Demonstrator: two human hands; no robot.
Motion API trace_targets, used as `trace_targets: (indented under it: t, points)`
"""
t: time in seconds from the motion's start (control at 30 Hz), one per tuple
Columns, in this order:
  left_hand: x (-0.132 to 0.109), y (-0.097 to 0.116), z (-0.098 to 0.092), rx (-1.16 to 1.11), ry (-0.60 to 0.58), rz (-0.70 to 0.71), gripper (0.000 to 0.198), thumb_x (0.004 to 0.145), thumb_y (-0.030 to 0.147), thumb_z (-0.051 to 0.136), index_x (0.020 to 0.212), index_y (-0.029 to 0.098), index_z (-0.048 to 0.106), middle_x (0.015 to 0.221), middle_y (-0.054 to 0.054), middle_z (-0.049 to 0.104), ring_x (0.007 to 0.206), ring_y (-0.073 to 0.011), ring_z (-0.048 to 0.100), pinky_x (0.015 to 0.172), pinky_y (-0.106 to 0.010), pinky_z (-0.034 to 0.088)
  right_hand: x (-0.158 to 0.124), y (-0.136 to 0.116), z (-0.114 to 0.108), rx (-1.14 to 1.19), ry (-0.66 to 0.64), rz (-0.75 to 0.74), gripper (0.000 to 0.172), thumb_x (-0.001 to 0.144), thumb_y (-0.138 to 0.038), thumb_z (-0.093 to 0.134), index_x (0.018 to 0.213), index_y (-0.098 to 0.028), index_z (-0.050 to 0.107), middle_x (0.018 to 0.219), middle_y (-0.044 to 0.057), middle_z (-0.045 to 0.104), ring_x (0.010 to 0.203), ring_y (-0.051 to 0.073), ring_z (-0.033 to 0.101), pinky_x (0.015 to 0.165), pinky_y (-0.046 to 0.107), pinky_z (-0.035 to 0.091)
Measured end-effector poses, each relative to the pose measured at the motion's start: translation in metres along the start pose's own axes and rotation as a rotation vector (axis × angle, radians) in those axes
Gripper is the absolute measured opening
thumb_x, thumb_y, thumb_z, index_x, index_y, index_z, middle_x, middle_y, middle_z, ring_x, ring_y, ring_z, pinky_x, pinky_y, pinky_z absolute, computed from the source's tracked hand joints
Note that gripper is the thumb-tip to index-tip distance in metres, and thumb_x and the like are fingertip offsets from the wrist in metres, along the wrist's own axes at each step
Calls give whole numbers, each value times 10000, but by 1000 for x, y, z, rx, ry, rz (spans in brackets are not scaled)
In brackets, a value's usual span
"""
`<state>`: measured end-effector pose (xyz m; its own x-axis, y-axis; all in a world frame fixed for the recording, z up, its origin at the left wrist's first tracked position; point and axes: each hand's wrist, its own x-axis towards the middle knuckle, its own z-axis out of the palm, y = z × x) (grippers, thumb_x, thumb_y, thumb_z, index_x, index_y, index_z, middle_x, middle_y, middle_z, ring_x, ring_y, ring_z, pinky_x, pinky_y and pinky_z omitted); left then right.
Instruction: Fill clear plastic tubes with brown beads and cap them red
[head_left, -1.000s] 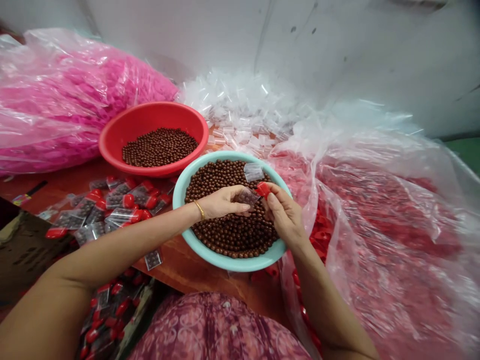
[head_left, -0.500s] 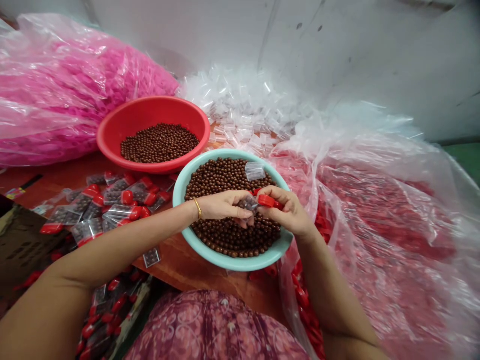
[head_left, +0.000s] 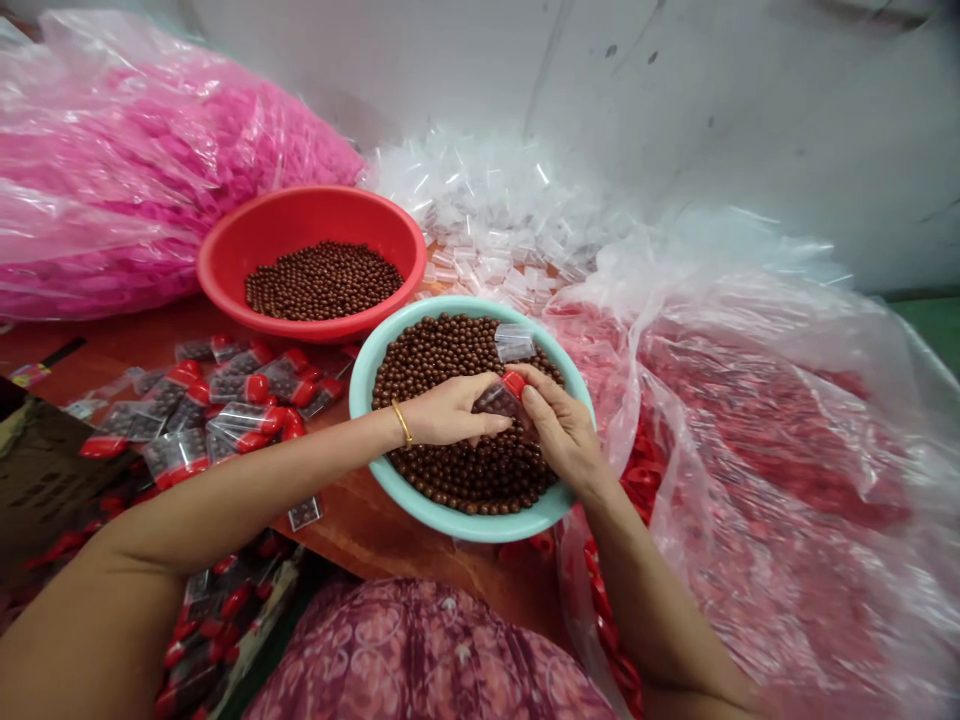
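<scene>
Over the teal bowl (head_left: pixel 390 490) of brown balls (head_left: pixel 450 350), my left hand (head_left: pixel 450 412) pinches a small clear bag (head_left: pixel 496 400) that holds brown balls. My right hand (head_left: pixel 559 430) is closed on the same bag and on a red piece (head_left: pixel 514 383) at its top end. Both hands meet above the balls in the middle of the bowl. A gold bangle (head_left: pixel 403 424) sits on my left wrist. An empty clear bag (head_left: pixel 514 342) lies on the balls at the bowl's far side.
A red bowl (head_left: pixel 300 215) with brown balls stands behind left. Filled bags with red pieces (head_left: pixel 225 400) lie left on the table and more lie below its near edge. A pink plastic sack (head_left: pixel 112 160), a heap of empty clear bags (head_left: pixel 495 220) and a sack of red pieces (head_left: pixel 750 450) surround the bowls.
The red piece has gone from lying crosswise in my right fingers to sitting at the bag's top end. Both hands stayed over the teal bowl, shifting slightly.
</scene>
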<state>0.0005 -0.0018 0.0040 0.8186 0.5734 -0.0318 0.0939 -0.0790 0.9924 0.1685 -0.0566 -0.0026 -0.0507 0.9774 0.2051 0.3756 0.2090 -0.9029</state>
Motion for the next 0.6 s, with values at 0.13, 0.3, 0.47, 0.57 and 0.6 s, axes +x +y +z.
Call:
trace_targets:
  t: [0.13,0.3,0.47,0.57,0.6]
  points:
    - [-3,3,0,170,113,97,200,759,297,557,871,138,512,712,32,513,641,-95,477,598,-221,416,-5,3,1,-182,36,-147,386,918,-349,411,1247,-207,557,1147,49,655,1051,195,618,928,357,494]
    - [-3,4,3,331,247,5,143,659,243,566,646,157,452,588,57,451,558,-83,408,521,-208,317,-11,3,3,-401,-11,-293,446,919,-279,406,1349,-173,463,1194,80,646,1020,192,649,913,330,517]
    - [-1,2,5,316,306,-2,126,637,236,552,633,160,453,576,62,444,548,-78,396,510,-200,305,-10,1,9,-397,-24,-294,480,919,-273,391,1385,-160,407,1274,91,591,1062,190,633,905,324,520]
    - [-2,1,4,303,301,-1,143,644,260,571,651,154,475,593,57,466,563,-79,415,518,-194,318,-8,-3,3,-375,-65,-282,467,915,-297,396,1359,-160,445,1210,82,636,1014,193,652,860,328,534]
    - [-1,2,4,303,288,-3,153,648,272,582,664,151,490,600,55,479,569,-81,428,523,-193,326,-7,-4,-2,-371,-87,-267,450,912,-317,407,1329,-167,485,1118,70,683,933,188,675,801,319,551]
